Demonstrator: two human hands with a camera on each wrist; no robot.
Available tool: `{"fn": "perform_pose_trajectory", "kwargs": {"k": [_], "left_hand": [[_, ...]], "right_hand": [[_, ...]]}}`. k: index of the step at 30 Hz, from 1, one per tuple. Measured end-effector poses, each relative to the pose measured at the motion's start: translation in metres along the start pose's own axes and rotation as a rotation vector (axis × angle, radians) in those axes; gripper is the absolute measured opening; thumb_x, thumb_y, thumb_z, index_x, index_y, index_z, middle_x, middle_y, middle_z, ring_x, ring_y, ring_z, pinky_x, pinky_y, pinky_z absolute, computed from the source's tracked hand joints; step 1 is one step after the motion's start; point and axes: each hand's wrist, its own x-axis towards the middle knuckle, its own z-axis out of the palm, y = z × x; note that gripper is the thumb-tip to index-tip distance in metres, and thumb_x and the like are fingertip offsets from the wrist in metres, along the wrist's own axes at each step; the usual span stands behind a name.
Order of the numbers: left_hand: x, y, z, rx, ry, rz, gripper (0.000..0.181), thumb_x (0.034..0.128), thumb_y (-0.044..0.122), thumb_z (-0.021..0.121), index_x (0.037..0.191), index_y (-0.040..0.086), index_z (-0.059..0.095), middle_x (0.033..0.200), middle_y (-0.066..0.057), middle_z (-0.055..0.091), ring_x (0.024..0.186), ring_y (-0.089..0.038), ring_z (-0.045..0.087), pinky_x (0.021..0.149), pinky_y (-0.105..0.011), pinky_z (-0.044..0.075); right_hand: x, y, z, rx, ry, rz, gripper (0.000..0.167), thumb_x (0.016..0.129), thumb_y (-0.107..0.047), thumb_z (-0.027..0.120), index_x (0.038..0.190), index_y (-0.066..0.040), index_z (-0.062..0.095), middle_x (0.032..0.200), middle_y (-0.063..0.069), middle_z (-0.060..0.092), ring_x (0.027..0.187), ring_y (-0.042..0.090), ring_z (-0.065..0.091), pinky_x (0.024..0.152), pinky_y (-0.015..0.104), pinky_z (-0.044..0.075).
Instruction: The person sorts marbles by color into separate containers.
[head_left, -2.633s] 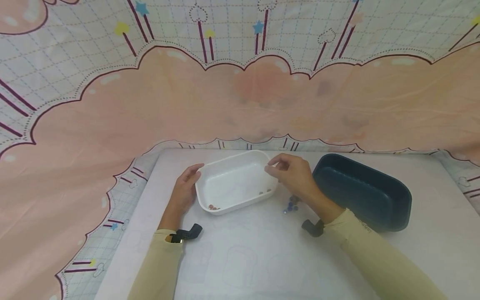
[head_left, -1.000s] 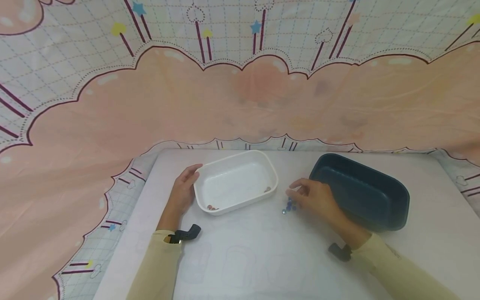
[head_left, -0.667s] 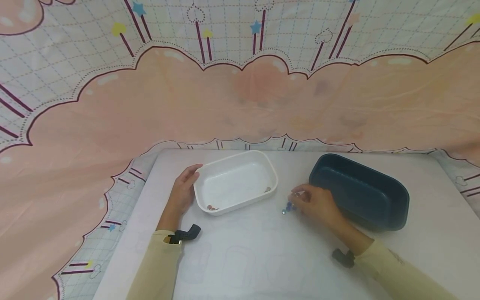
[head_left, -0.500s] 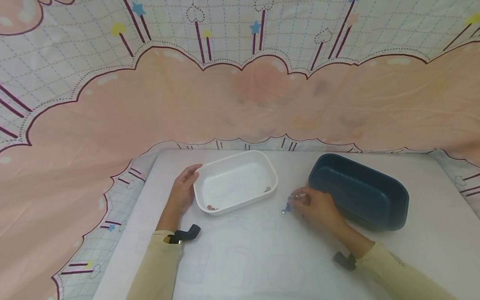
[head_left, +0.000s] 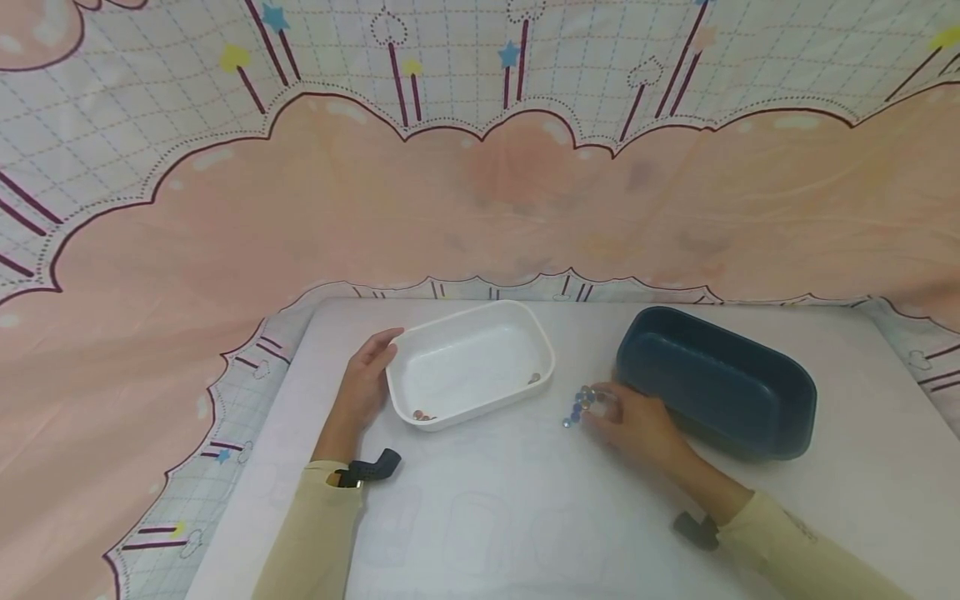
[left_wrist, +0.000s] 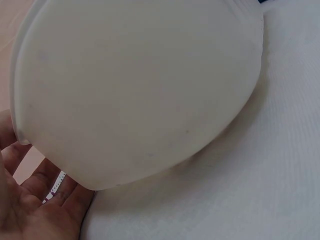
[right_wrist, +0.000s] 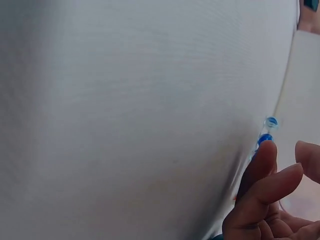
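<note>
Cloth (head_left: 450, 200) with pink cloud print is filling the back, and one white table (head_left: 480, 533) is standing in front. We're counting two trays on it: one dark blue tray (head_left: 712, 379) is sitting on the right, one white tray (head_left: 465, 362) on the left. Two pale sleeves (head_left: 311, 533) are showing, with two hands. Left hand (head_left: 363, 379) is gripping the white tray's left end. Right hand (head_left: 637, 421) is bending its fingers beside some bluish marbles (head_left: 577, 408); we're not managing to tell if it's pinching any. Two black wrist gadgets (head_left: 378, 465) are showing too. Roughly eight bluish marbles are lying bunched between the trays, about three orange marbles (head_left: 418, 415) are sitting in the white tray's near left corner, and we're spotting one or two tiny marbles (head_left: 534, 378) near its right corner.
</note>
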Motion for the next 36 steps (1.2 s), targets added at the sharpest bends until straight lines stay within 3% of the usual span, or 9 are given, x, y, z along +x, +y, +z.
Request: {"fn": "perform_pose_trajectory", "kwargs": {"k": [6, 16, 24, 36], "left_hand": [[-0.001, 0.001, 0.0, 0.011, 0.002, 0.0, 0.043, 0.1078, 0.032, 0.051, 0.148, 0.016, 0.051, 0.155, -0.003, 0.05, 0.143, -0.02, 0.049, 0.107, -0.017, 0.049], [-0.001, -0.001, 0.0, 0.034, 0.001, 0.006, 0.044, 0.1071, 0.035, 0.052, 0.148, 0.018, 0.052, 0.155, -0.003, 0.05, 0.142, -0.02, 0.05, 0.106, -0.016, 0.049], [-0.001, 0.0, 0.0, 0.009, 0.002, -0.002, 0.042, 0.1076, 0.031, 0.051, 0.147, 0.017, 0.052, 0.154, -0.003, 0.05, 0.142, -0.02, 0.05, 0.107, -0.017, 0.049], [-0.001, -0.001, -0.001, 0.045, 0.008, -0.013, 0.043, 0.1075, 0.035, 0.05, 0.148, 0.019, 0.052, 0.155, -0.001, 0.049, 0.144, -0.02, 0.048, 0.109, -0.019, 0.048]], "right_hand": [[-0.001, 0.004, 0.001, -0.021, -0.018, -0.008, 0.063, 0.093, -0.038, 0.073, 0.146, -0.011, 0.054, 0.084, 0.003, 0.059, 0.074, 0.018, 0.053, 0.06, 0.029, 0.044], [-0.001, 0.009, 0.003, -0.011, -0.051, 0.065, 0.06, 0.094, -0.038, 0.071, 0.147, -0.014, 0.053, 0.085, 0.004, 0.06, 0.075, 0.018, 0.055, 0.06, 0.029, 0.046], [-0.004, 0.009, 0.002, -0.026, -0.043, 0.075, 0.048, 0.095, -0.035, 0.07, 0.137, -0.015, 0.058, 0.086, 0.005, 0.059, 0.074, 0.019, 0.055, 0.061, 0.029, 0.045], [-0.006, 0.011, 0.003, -0.006, -0.03, 0.049, 0.031, 0.096, -0.029, 0.069, 0.122, -0.015, 0.064, 0.077, 0.002, 0.063, 0.067, 0.017, 0.058, 0.059, 0.03, 0.046]]}}
